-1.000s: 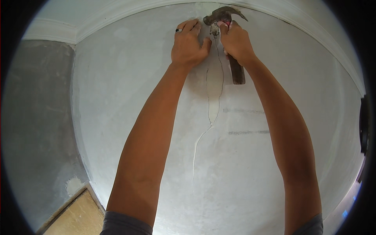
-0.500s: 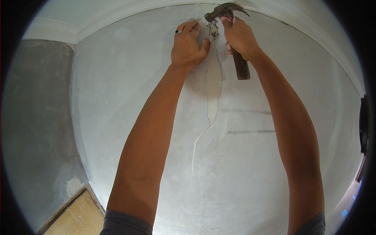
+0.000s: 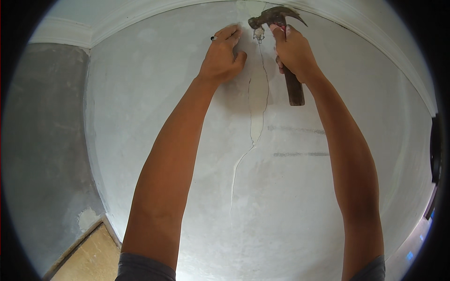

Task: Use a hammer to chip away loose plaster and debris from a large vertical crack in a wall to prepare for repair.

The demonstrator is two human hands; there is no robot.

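My right hand point(image 3: 295, 51) grips a claw hammer point(image 3: 295, 89) high on a grey plastered wall point(image 3: 187, 122). The hammer's dark head is level with the top of a chipped hole point(image 3: 258, 34), its claw pointing right. My left hand point(image 3: 221, 57) rests against the wall left of the hole, thumb apart from the fingers, with a ring on one finger and nothing visible in it. Below the hole a long crack point(image 3: 267, 79) runs down the wall. It borders a paler strip point(image 3: 257, 103) and narrows to a thin white line lower down.
White moulding point(image 3: 150, 11) curves along the top of the wall. A darker grey wall point(image 3: 47, 122) meets it at the left corner, above a wooden door or panel point(image 3: 91, 255). Two grey smudged bands point(image 3: 300, 154) mark the wall beside my right forearm. A dark object point(image 3: 435, 150) stands at the far right.
The hammer and my right hand have shifted slightly right and down in the picture, the head lying a little right of where it was. My left hand stays against the wall, slightly further left.
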